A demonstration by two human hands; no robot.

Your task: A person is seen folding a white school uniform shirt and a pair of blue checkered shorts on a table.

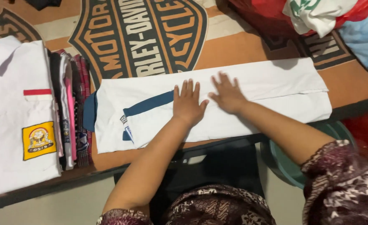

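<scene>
The folded white garment (250,98) lies across the middle of the frame, a long flat band running from centre left to the right, with a dark blue stripe (148,104) slanting across its left part and a blue collar edge showing at its left end. Your left hand (188,104) rests palm down on it just left of centre, fingers spread and flat, gripping nothing. Your right hand (227,95) lies flat just beside it, fingers splayed toward the upper left, also pressing and not grasping; the thumbs nearly meet.

The garment sits on an orange and cream cloth with a large dark emblem (140,37), which fills the upper middle. At the left edge of the frame a folded white shirt (13,116) with a yellow badge and a red strip tops a pile, and beside it a row of folded coloured clothes (73,112) stands on edge. In the upper right sits a red bag (271,16) holding white cloth. A green tub (288,166) shows at the lower right.
</scene>
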